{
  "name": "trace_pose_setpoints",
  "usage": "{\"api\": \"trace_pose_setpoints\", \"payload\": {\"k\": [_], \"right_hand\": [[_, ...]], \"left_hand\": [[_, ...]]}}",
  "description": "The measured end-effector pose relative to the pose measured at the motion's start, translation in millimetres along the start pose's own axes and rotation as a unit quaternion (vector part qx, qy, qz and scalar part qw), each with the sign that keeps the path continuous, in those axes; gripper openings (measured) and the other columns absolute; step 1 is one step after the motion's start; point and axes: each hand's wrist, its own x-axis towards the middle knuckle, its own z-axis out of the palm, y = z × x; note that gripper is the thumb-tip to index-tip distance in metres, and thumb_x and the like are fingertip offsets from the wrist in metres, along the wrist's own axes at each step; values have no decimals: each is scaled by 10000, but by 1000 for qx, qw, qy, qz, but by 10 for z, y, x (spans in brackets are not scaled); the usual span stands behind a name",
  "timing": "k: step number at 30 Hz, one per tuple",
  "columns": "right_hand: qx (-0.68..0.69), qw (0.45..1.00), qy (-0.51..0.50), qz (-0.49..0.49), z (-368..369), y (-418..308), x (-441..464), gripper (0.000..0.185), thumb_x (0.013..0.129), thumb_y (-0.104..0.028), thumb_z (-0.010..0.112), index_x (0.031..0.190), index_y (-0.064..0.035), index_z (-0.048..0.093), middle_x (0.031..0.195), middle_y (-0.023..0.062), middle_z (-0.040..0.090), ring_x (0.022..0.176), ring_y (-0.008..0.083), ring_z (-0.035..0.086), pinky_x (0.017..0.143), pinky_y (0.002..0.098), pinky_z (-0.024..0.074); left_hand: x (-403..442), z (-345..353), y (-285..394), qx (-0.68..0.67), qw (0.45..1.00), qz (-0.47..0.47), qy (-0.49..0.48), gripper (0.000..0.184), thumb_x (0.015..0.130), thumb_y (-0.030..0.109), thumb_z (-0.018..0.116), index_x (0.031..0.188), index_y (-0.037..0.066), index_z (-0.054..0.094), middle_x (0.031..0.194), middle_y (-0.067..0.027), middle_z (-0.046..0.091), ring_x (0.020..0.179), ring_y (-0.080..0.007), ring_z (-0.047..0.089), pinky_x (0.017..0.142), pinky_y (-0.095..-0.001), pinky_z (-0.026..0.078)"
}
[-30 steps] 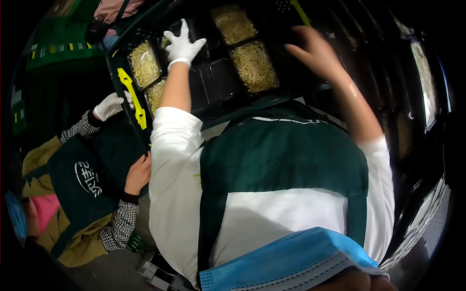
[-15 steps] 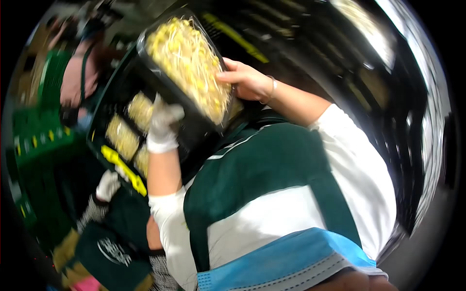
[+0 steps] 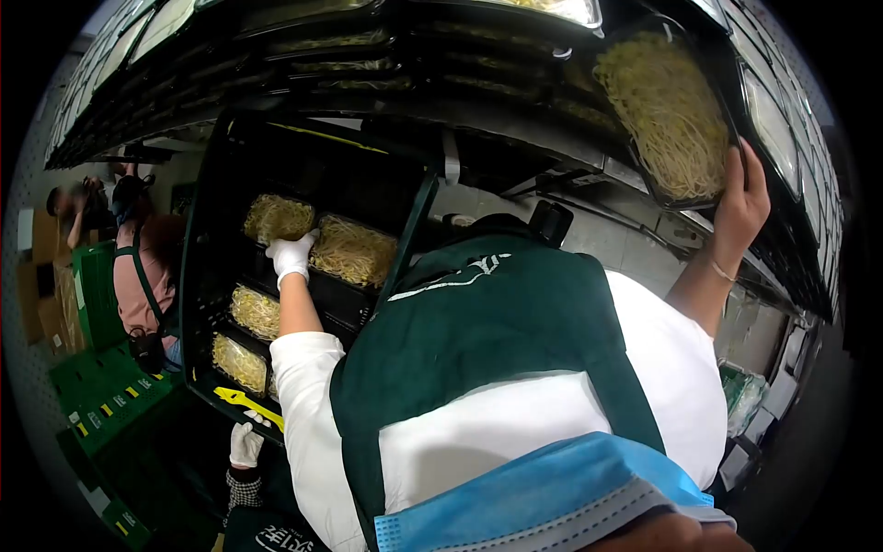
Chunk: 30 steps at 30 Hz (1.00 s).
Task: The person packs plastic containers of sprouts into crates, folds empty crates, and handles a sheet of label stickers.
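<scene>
My gloved left hand (image 3: 291, 258) is down in a black crate (image 3: 416, 216), its fingers closed at the near edge of a tray of bean sprouts (image 3: 279, 217). Its fingertips are partly hidden. Touching or very near that hand on the right is another bean sprout tray (image 3: 354, 250). At the upper right my bare right hand (image 3: 743, 195) grips the near edge of a film-covered black tray of bean sprouts (image 3: 667, 115), holding it tilted beside stacked trays. More sprout trays lie lower in the crate, including one tray (image 3: 254, 311) and another tray (image 3: 241, 362).
Stacks of packed trays (image 3: 340, 64) line the top, and more stacked trays (image 3: 777, 129) curve down the right. A co-worker's gloved hand (image 3: 246, 445) is at the crate's yellow handle (image 3: 248, 405). Green crates (image 3: 110, 391) and another person (image 3: 143, 276) are at left.
Both hands were at one raised sprout tray. Now my left hand is lower, inside the crate, and my right hand is far to the right with a tray. The view has turned.
</scene>
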Motion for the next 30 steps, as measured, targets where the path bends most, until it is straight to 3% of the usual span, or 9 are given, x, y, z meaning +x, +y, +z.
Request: {"api": "trace_pose_setpoints", "payload": {"k": [6, 8, 10, 16, 18, 20, 22, 26, 30], "right_hand": [[-365, 873, -316, -68, 362, 57, 786, 320, 816, -276, 510, 1016, -29, 552, 893, 131, 599, 825, 231, 570, 753, 290, 424], [-428, 858, -228, -169, 536, 556, 1077, 356, 805, -290, 521, 1072, -54, 519, 976, 131, 577, 901, 269, 539, 783, 312, 409], [-656, 666, -58, -350, 733, 144, 708, 675, 693, -364, 657, 1186, 4, 381, 1124, 214, 476, 1063, 307, 462, 867, 373, 392], [-520, 728, -290, -341, 873, 647, 205, 462, 732, -353, 587, 1110, -108, 483, 1039, 119, 528, 962, 278, 493, 801, 367, 411], [-508, 745, -270, -339, 932, 691, 185, 430, 736, -287, 591, 1103, -93, 480, 987, 122, 552, 922, 272, 514, 791, 338, 420], [-454, 778, -279, -333, 889, 661, 201, 424, 754, -288, 577, 1102, -68, 477, 950, 130, 560, 873, 284, 528, 776, 354, 423], [-322, 851, -255, -328, 919, 370, 91, 467, 752, -244, 621, 1125, -16, 457, 1045, 148, 544, 951, 291, 520, 796, 358, 413], [-100, 940, -254, -206, 981, 152, -340, 435, 728, -109, 652, 1109, -9, 469, 1098, 114, 534, 986, 208, 522, 819, 284, 390], [88, 871, -472, -104, 1483, -337, -968, 347, 720, -65, 628, 1047, -31, 518, 1011, 78, 558, 920, 175, 536, 765, 272, 421]], "left_hand": [[-143, -122, 47, -21, 986, 120, -113, 485, 701, 399, 576, 888, -48, 594, 921, -267, 560, 863, -379, 540, 744, -395, 429], [-59, 40, -60, -18, 976, 193, -98, 425, 720, 358, 570, 877, -36, 600, 873, -249, 576, 875, -368, 541, 745, -407, 428], [-90, 78, -119, -32, 974, 209, -79, 397, 722, 347, 575, 848, -28, 598, 836, -236, 581, 847, -363, 547, 725, -400, 428], [-31, -15, -208, -93, 965, 199, -141, 243, 756, 270, 546, 752, 29, 578, 689, -146, 563, 689, -304, 544, 630, -377, 420], [153, 208, -322, 212, 855, 473, 0, 193, 785, 190, 459, 867, 92, 604, 827, -116, 582, 761, -268, 562, 664, -366, 454], [82, 197, -331, 194, 867, 457, 30, 222, 804, 170, 408, 914, 138, 598, 958, -75, 563, 824, -251, 564, 665, -357, 475], [-208, -147, -140, 152, 941, 300, 28, 204, 808, 261, 464, 797, 97, 585, 734, -87, 579, 679, -265, 581, 570, -372, 468], [-360, -388, -286, -38, 852, 457, 252, 158, 756, 225, 557, 773, 73, 516, 732, -89, 533, 544, -244, 538, 510, -350, 442], [-707, -1159, -504, -36, 882, 287, 373, 135, 787, 137, 560, 889, 49, 551, 776, -99, 553, 635, -258, 561, 553, -328, 460]]}}
